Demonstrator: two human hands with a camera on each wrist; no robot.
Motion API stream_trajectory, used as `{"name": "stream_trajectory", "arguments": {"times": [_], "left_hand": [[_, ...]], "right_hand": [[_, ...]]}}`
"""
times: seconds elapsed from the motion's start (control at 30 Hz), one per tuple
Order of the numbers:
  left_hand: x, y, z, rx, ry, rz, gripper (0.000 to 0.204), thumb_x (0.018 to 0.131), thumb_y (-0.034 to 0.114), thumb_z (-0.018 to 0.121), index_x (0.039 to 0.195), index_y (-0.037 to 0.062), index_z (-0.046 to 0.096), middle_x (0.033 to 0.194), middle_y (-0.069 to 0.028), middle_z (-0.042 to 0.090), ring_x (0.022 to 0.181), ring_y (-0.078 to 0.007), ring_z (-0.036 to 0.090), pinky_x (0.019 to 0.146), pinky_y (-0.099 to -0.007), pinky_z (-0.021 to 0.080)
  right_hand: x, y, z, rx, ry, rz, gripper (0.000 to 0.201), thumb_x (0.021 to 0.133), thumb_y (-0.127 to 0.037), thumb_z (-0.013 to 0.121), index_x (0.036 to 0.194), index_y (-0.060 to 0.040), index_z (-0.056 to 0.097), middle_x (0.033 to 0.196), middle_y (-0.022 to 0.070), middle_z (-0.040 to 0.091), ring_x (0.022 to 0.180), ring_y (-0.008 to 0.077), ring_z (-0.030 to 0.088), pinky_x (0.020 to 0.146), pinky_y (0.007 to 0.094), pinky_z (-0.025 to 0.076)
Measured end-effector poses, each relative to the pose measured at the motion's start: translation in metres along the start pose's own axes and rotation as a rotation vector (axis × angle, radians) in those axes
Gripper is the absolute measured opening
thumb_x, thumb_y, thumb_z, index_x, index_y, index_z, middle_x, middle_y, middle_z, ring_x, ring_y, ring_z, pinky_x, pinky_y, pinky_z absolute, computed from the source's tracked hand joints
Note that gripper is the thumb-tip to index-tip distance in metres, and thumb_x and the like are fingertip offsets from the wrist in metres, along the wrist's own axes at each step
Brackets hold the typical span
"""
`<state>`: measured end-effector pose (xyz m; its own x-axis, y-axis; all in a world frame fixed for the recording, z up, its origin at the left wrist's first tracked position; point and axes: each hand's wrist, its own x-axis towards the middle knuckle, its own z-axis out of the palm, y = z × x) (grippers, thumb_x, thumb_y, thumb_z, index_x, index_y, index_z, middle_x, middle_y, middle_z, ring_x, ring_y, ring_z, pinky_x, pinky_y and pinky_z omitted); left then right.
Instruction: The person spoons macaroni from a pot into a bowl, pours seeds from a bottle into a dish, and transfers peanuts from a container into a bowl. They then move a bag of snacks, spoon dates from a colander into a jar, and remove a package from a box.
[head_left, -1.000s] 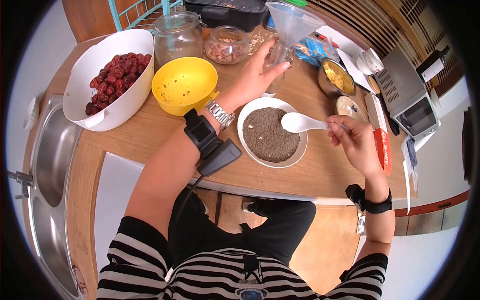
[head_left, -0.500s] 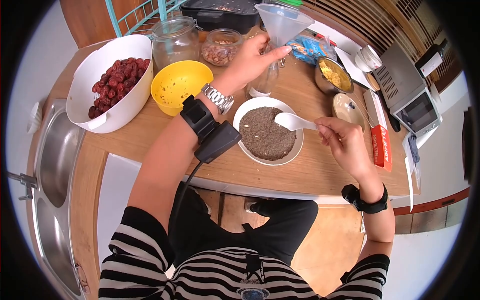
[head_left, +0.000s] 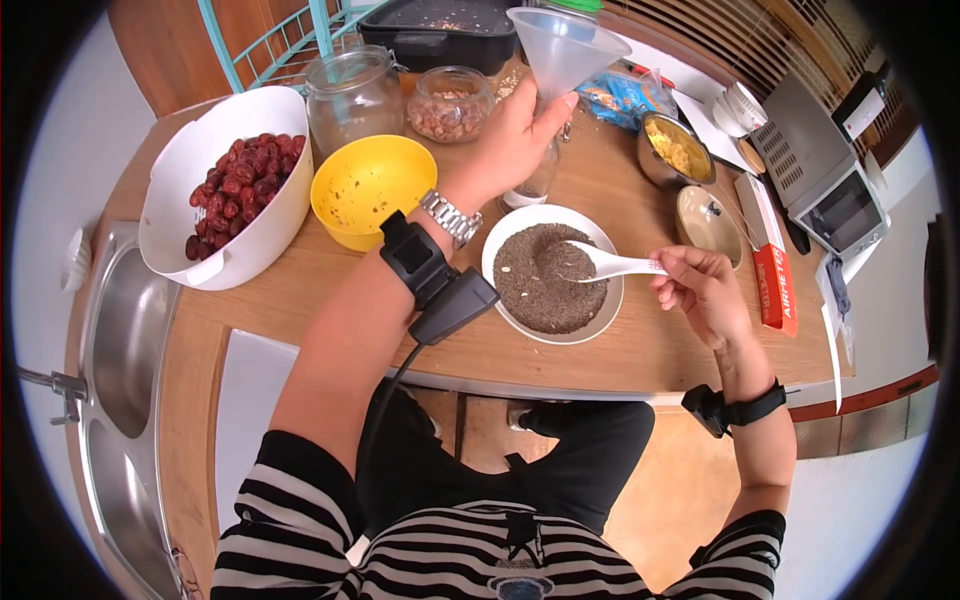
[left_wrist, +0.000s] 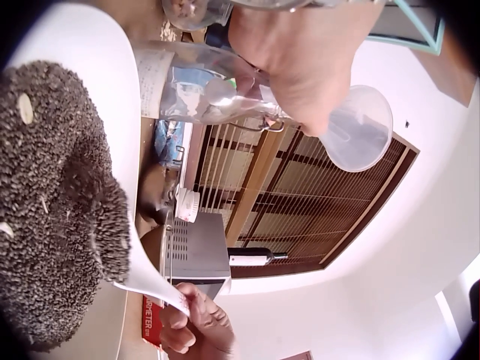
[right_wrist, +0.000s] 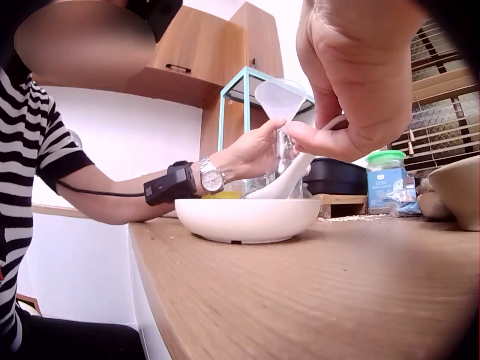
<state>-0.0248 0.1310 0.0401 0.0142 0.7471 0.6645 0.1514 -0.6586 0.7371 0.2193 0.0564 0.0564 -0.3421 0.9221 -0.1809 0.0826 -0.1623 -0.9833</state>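
A white bowl holds small dark brown seeds with a few pale bits among them. My right hand pinches the handle of a white spoon. The spoon's head is sunk in the seeds, which heap over it in the left wrist view. Behind the bowl stands a clear glass bottle with a pale label and a wire clasp. A translucent funnel sits upright in its mouth. My left hand grips the bottle's neck just below the funnel's cone.
Left of the bowl are a yellow bowl, a white tub of red dates and a large glass jar. A small jar of nuts stands behind. To the right are a metal bowl, a small dish and a red box.
The spoon's head has gone from above the seeds down into them, leaving a hollow. My left hand remains at the bottle's neck. The head view has shifted slightly.
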Motion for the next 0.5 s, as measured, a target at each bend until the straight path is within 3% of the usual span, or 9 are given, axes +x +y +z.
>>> {"name": "stream_trajectory", "arguments": {"times": [0.17, 0.43, 0.5], "left_hand": [[-0.001, -0.002, 0.001, -0.004, 0.015, 0.013, 0.024, 0.085, 0.022, 0.044, 0.099, 0.0022, 0.045, 0.079, -0.003, 0.054, 0.074, -0.0078, 0.05, 0.067, -0.0228, 0.041], [-0.002, 0.0, 0.001, -0.031, 0.011, 0.009, 0.026, 0.084, 0.023, 0.045, 0.099, 0.0016, 0.044, 0.078, -0.0031, 0.053, 0.073, -0.0078, 0.049, 0.067, -0.0227, 0.041], [-0.002, 0.001, 0.001, -0.028, 0.019, 0.024, 0.026, 0.084, 0.022, 0.045, 0.099, 0.0014, 0.044, 0.078, -0.0033, 0.052, 0.073, -0.008, 0.049, 0.067, -0.0229, 0.041]], "right_hand": [[-0.008, -0.026, 0.0, 0.093, -0.014, -0.032, 0.019, 0.081, -0.01, 0.049, 0.09, 0.0064, 0.055, 0.065, 0.0082, 0.058, 0.049, 0.0083, 0.053, 0.046, 0.0167, 0.044], [-0.012, -0.099, -0.002, 0.158, 0.063, -0.285, 0.021, 0.082, -0.006, 0.042, 0.093, 0.009, 0.052, 0.064, 0.009, 0.057, 0.047, 0.0061, 0.051, 0.044, 0.0124, 0.042], [-0.005, -0.118, -0.007, 0.183, 0.052, -0.334, 0.022, 0.082, -0.005, 0.041, 0.095, 0.0103, 0.05, 0.067, 0.0089, 0.057, 0.05, 0.0058, 0.052, 0.048, 0.0114, 0.045]]}}
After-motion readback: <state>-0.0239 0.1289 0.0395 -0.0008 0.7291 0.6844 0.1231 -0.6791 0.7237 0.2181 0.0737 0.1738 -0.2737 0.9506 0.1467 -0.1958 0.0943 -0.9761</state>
